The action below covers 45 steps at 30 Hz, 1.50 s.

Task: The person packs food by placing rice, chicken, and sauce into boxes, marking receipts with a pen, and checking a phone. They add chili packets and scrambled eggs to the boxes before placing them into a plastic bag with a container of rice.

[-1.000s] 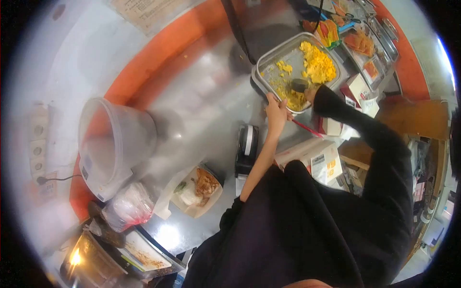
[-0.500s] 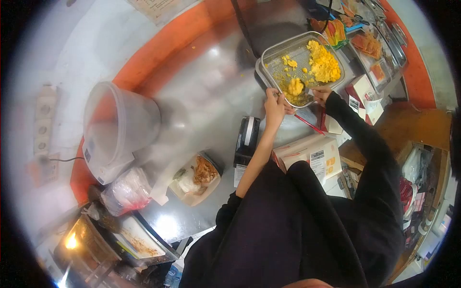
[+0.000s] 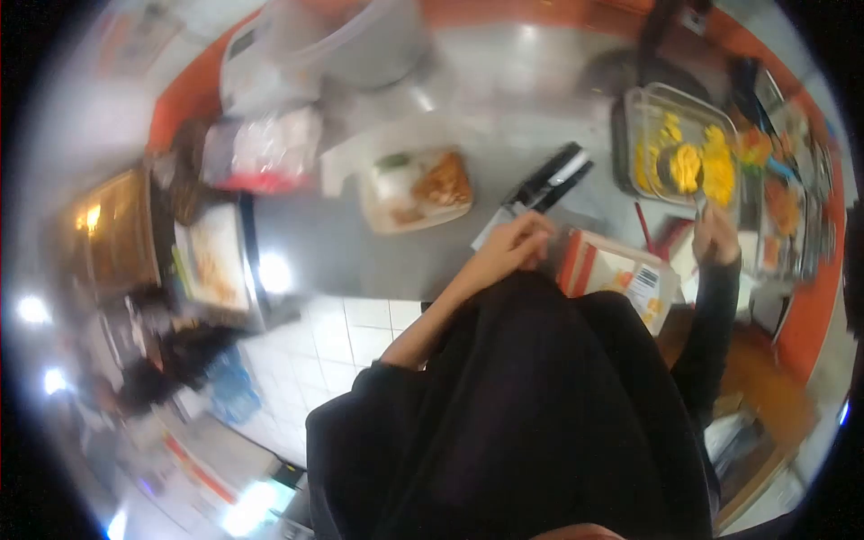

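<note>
My right hand (image 3: 717, 236) is closed on the handle of a spoon (image 3: 677, 171), whose bowl carries a lump of yellow food over the front of a metal tray (image 3: 634, 135). More yellow food (image 3: 717, 166) lies along the tray's right side. My left hand (image 3: 517, 245) is off the tray, near a black device (image 3: 551, 180) and the printed box (image 3: 621, 274); its fingers are curled and blurred, and nothing shows in them. An open food box (image 3: 418, 191) with rice and a brown fried piece stands to the left.
A clear tub (image 3: 360, 45) and a plastic-wrapped bundle (image 3: 265, 151) are at the back left. A red pen (image 3: 644, 227) lies before the tray. Further trays (image 3: 781, 216) stand at the right. A white-lined tray (image 3: 211, 256) sits at the far left.
The view has swung left. My left hand has let go of the tray edge and drawn back beside the black device. The spoon with its yellow lump is raised in my right hand.
</note>
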Tool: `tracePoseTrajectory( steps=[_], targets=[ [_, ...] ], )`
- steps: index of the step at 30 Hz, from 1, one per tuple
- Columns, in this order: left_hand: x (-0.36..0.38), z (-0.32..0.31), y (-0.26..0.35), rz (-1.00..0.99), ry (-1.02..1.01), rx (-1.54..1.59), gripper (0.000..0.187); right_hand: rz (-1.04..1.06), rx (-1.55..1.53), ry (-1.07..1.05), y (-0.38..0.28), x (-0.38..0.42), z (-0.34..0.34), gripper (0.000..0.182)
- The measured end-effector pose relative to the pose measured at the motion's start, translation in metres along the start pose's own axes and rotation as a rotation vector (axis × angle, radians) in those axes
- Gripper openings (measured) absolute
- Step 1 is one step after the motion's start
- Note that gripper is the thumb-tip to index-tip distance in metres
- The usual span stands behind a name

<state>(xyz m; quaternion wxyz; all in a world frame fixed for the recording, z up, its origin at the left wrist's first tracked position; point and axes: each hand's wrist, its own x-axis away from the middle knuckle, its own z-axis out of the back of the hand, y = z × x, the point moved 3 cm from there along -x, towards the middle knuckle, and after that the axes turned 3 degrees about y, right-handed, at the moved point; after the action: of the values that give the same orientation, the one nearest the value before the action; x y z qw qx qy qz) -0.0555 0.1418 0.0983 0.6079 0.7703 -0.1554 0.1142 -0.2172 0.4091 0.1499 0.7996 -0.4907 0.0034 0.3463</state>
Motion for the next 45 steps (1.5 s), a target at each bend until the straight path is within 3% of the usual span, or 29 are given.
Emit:
tracePoseTrajectory(
  steps=[1,2,3,4,5,7,11,13,15,16,18,20,22,24,26,27,29,31,32,34,35,36,39,42,43,44,45],
  targets=[
    [0.019,0.026,-0.011,-0.034,0.230,-0.106,0.017,-0.205,-0.312,0.009,-0.019,-0.002,-0.017,0.024],
    [0.041,0.050,-0.025,-0.052,0.449,-0.207,0.017,-0.710,-0.891,0.036,-0.033,0.010,-0.042,0.026],
    [0.059,0.068,-0.031,-0.096,0.624,-0.307,0.017,-0.846,-0.951,-0.142,-0.035,0.019,-0.063,0.029],
    [0.076,0.087,-0.033,-0.139,0.796,-0.409,0.016,-0.953,-0.914,-0.141,-0.061,0.018,-0.093,0.031],
    [0.087,0.103,-0.038,-0.140,0.811,-0.405,0.016,-0.895,-0.997,-0.250,-0.070,0.021,-0.124,0.031],
    [0.099,0.128,-0.037,-0.196,0.893,-0.987,0.019,-0.969,-1.216,-0.385,-0.091,0.017,-0.182,0.030],
    [0.102,0.148,-0.045,-0.262,0.907,-1.094,0.021,-0.989,-1.038,-0.324,-0.079,0.006,-0.260,0.027],
    [0.100,0.157,-0.059,-0.158,0.866,-1.161,0.014,-0.957,-0.985,-0.324,-0.057,-0.003,-0.291,0.027],
    [0.099,0.165,-0.068,-0.208,0.904,-1.136,0.011,-0.063,0.159,-0.023,-0.058,-0.024,-0.304,0.029],
    [0.100,0.166,-0.068,-0.245,0.943,-1.111,0.008,-0.068,0.166,-0.020,-0.070,-0.027,-0.310,0.029],
    [0.102,0.165,-0.066,-0.254,0.936,-1.100,0.008,-0.127,0.649,-0.342,-0.085,-0.037,-0.327,0.025],
    [0.104,0.166,-0.065,-0.266,0.931,-1.093,0.007,-0.186,0.679,-0.367,-0.076,-0.034,-0.339,0.022],
    [0.103,0.167,-0.065,-0.329,0.934,-1.093,0.006,-0.304,0.498,-0.242,-0.090,-0.033,-0.332,0.022],
    [0.106,0.165,-0.066,-0.312,0.920,-1.052,0.006,-0.296,0.447,-0.145,-0.086,-0.028,-0.328,0.020],
    [0.102,0.167,-0.061,-0.313,0.918,-1.013,0.005,-0.325,0.177,-0.002,-0.079,-0.032,-0.309,0.019],
    [0.101,0.167,-0.061,-0.304,0.920,-1.022,0.006,-0.303,0.096,0.133,-0.066,-0.029,-0.290,0.020],
    [0.105,0.163,-0.061,-0.285,0.905,-1.028,0.007,-0.566,-0.595,0.342,-0.064,-0.035,-0.234,0.016],
    [0.105,0.160,-0.058,-0.316,0.917,-1.041,0.012,-0.605,-0.630,0.431,-0.032,-0.044,-0.158,0.011],
    [0.104,0.156,-0.058,-0.323,0.895,-1.036,0.012,-0.519,-0.690,0.659,0.016,-0.048,-0.122,0.008],
    [0.104,0.149,-0.056,-0.383,0.972,-0.969,0.017,-0.419,-0.103,0.508,0.111,-0.036,-0.036,0.015],
    [0.101,0.143,-0.054,-0.389,0.951,-0.970,0.017,-0.219,0.395,0.361,0.165,-0.027,-0.003,0.020],
    [0.102,0.138,-0.053,-0.328,0.959,-0.944,0.017,-0.048,0.697,0.237,0.218,-0.016,0.017,0.025],
    [0.096,0.125,-0.053,-0.221,0.910,-0.873,0.016,-0.296,0.955,-0.061,0.258,-0.012,0.048,0.028],
    [0.084,0.108,-0.058,-0.089,0.752,-0.812,0.016,-0.638,0.748,-0.019,0.143,-0.024,0.018,0.034],
    [0.078,0.102,-0.063,-0.009,0.644,-0.783,0.018,-0.846,0.784,-0.216,0.143,-0.022,0.020,0.037],
    [0.071,0.096,-0.068,-0.012,0.619,-0.796,0.018,-0.870,0.779,-0.202,0.158,-0.001,0.018,0.037],
    [0.064,0.088,-0.075,-0.078,0.626,-0.884,0.020,-0.624,0.981,-0.319,0.171,0.025,0.003,0.038]
  ],
)
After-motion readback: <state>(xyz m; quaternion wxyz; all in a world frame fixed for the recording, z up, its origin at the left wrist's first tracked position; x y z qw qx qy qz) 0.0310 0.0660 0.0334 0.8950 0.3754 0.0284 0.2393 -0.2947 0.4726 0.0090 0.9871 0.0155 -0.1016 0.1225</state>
